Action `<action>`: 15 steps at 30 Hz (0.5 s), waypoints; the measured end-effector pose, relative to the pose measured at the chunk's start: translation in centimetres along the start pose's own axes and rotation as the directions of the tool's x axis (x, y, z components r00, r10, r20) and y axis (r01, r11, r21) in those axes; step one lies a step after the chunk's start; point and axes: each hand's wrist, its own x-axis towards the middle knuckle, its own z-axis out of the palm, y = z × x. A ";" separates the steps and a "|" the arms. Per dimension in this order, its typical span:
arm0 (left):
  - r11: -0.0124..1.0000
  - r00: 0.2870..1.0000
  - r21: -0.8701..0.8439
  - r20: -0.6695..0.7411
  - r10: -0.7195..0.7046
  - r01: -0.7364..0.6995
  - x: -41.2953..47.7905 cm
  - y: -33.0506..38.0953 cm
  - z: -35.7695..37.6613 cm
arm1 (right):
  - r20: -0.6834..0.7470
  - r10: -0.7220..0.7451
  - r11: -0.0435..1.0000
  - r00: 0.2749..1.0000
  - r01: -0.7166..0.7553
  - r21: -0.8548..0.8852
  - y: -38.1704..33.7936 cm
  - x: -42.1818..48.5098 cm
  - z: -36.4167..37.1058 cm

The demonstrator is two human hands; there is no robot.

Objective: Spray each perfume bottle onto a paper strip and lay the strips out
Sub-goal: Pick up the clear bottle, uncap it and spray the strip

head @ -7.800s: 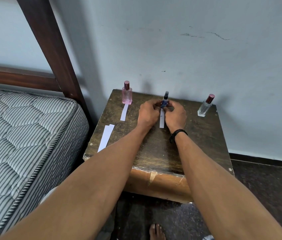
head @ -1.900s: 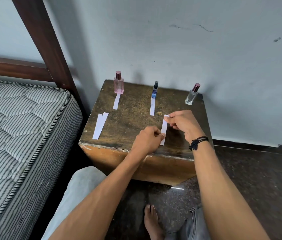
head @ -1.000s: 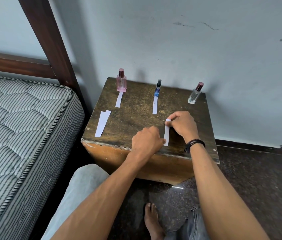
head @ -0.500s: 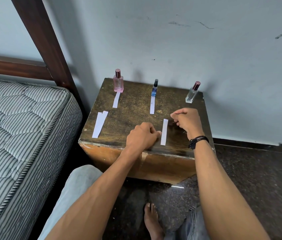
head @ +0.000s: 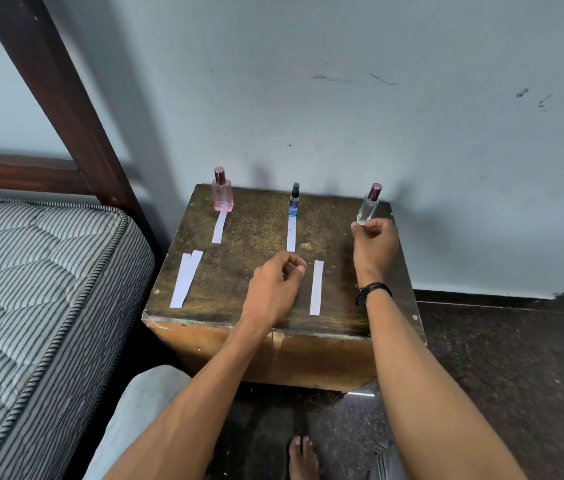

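We count 2 of 3 done: pink bottle (head: pixel 222 194) and blue bottle (head: pixel 294 201) stand at the back of the table (head: pixel 256 237), each w/ a laid strip in front, the left strip (head: pixel 219 227) and the middle strip (head: pixel 291 233). Left to do: clear bottle (head: pixel 368 206), back-right corner. A fresh strip (head: pixel 316 287) lies flat near the front edge, just beside our left hand (head: pixel 275 287), which rests loosely curled, holding nothing. At the clear bottle's base sits our right hand (head: pixel 374 242), thumb & fingers curled either side; whether they actually clamp it we can't tell. Spare strips (head: pixel 187 278) lie at the left edge. Remaining, we judge: spray, then lay that strip by its bottle.
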 end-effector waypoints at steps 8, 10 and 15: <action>0.997 1.000 -0.080 0.000 0.007 -0.007 0.2 0.2 0.8 | 0.035 0.014 0.992 0.999 -0.010 -0.129 0.1 3.4 1.6; 0.997 1.000 -0.077 -0.003 0.009 -0.010 0.2 0.2 0.8 | 0.051 0.010 0.985 0.999 -0.001 -0.171 0.3 3.8 1.9; 0.996 1.000 -0.090 0.004 0.008 -0.008 0.2 0.1 0.5 | 0.063 0.012 0.952 0.998 0.008 -0.304 0.4 4.2 2.6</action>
